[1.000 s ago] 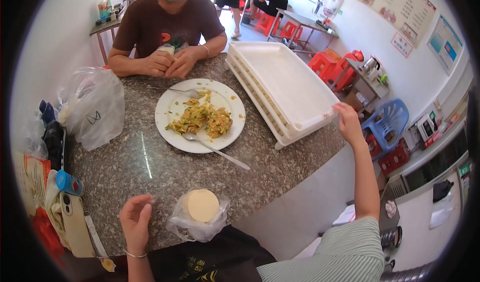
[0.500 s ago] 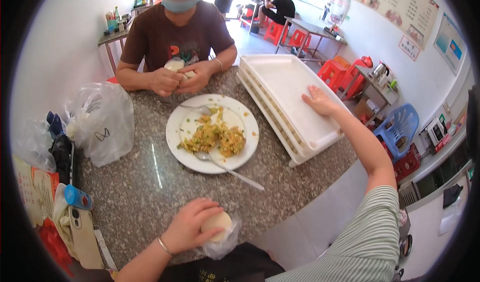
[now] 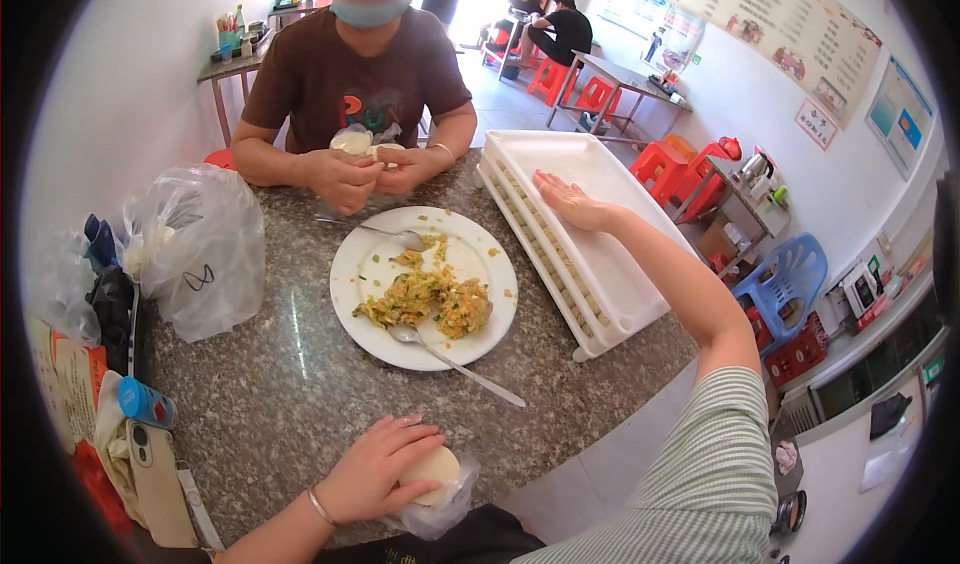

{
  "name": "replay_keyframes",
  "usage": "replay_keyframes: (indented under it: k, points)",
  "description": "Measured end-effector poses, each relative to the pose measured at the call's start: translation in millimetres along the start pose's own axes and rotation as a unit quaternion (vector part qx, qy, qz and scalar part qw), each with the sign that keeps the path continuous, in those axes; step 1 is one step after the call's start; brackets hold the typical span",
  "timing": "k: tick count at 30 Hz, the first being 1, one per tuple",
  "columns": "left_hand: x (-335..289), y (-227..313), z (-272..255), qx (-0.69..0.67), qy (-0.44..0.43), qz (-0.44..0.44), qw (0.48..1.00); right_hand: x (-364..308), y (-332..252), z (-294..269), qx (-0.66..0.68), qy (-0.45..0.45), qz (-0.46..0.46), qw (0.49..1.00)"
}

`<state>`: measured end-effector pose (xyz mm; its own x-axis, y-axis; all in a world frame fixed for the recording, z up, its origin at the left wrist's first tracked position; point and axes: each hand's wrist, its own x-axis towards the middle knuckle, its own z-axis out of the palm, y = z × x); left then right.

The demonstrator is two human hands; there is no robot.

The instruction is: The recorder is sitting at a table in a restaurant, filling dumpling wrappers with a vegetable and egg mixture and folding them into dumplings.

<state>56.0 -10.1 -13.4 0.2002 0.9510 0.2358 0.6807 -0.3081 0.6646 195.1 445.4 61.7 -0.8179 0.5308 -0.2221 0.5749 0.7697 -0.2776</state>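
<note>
At the table's near edge, my left hand (image 3: pixel 385 472) curls over a round, pale stack of dough wrappers (image 3: pixel 432 474), its thumb against the near side. A clear plastic bag (image 3: pixel 445 512) is bunched under and around the wrappers. My right arm reaches out, and my right hand (image 3: pixel 572 204) lies flat, fingers stretched, inside the upper white plastic tray (image 3: pixel 620 264) close to its left rim. Between my hands and the person opposite sits a white plate (image 3: pixel 345 314) of chopped yellow-green filling (image 3: pixel 430 299). One spoon (image 3: pixel 465 369) rests on its near side, another spoon (image 3: pixel 385 232) on its far side.
Across the table a masked person's hands (image 3: pixel 365 172) hold pale wrappers in plastic. Left stand a plastic bag (image 3: pixel 205 264), a blue can (image 3: pixel 147 401) and a phone (image 3: pixel 160 484). Pale pieces show between the stacked trays. A blue chair (image 3: pixel 790 269) is right.
My right hand has slid left across the upper tray toward its left rim. The left hand stays on the wrappers. The view has shifted slightly, and the person opposite has moved their hands a little.
</note>
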Motion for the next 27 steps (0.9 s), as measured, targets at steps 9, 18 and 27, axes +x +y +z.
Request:
replay_keyframes:
  k: [9, 18, 27]
  points:
    - [-3, 6, 2, 0.006, 0.046, -0.001, 0.999, -90, -11, 2, 0.022, -0.026, -0.02, 0.999]
    - [-5, 0, 8, -0.015, 0.118, 0.013, 0.993, -185, -66, 1, 0.054, 0.287, -0.037, 0.956]
    - [-8, 2, 11, -0.031, 0.124, 0.008, 0.992, -220, -114, 76, 0.088, 0.283, -0.094, 0.951]
